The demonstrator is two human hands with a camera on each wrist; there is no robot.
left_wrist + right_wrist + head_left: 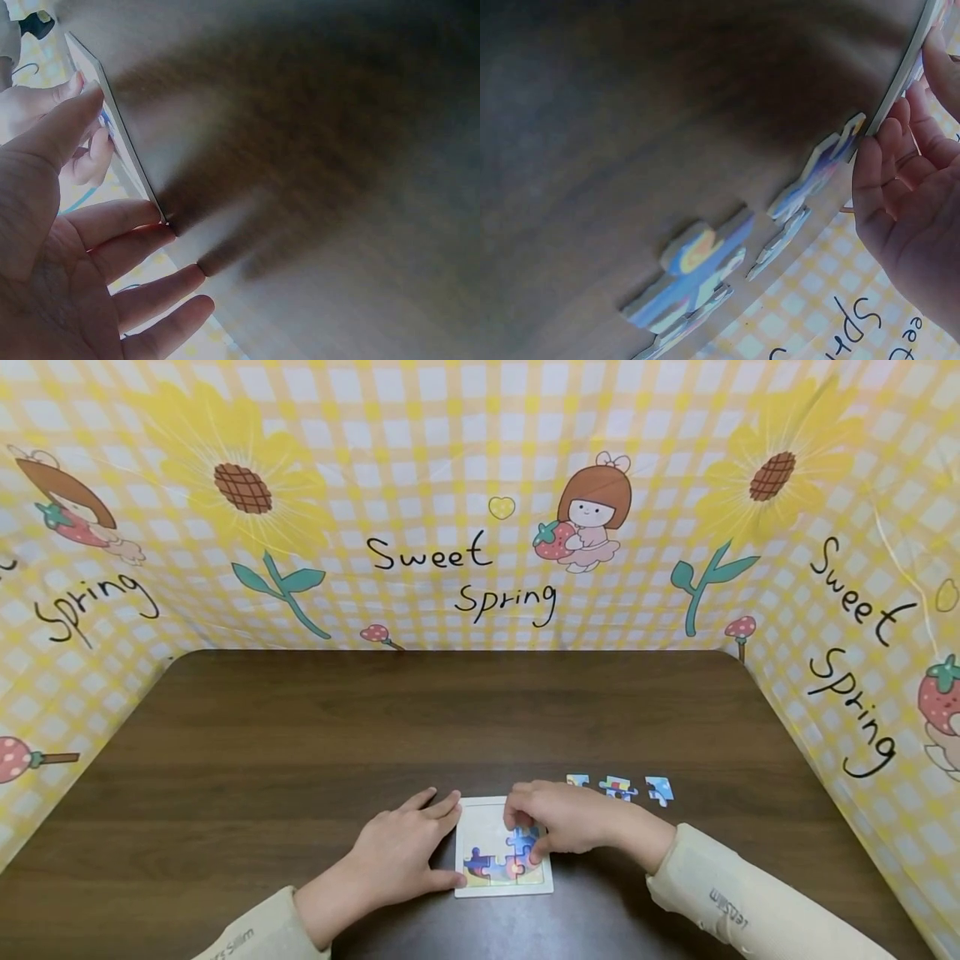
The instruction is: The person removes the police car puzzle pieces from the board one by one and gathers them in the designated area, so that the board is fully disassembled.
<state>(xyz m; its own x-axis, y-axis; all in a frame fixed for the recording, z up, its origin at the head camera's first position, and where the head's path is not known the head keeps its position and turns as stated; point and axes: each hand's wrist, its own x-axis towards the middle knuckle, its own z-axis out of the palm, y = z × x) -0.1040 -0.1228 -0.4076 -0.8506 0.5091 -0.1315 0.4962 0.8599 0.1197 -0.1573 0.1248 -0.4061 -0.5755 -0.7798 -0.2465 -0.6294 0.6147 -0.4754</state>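
Puzzle (501, 867) | left grip (401, 847) spread, touching it | right grip (573, 817) curled, hold unclear | cloth (427, 468): "Sweet Spring"

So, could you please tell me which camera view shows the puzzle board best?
The head view: it shows the puzzle board from above, with joined pieces inside. The left wrist view shows it nearly edge-on, partly behind the left hand; the right wrist view, only a strip along its edge.

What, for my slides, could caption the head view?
Left hand touches puzzle tray, right hand over it, loose pieces nearby.
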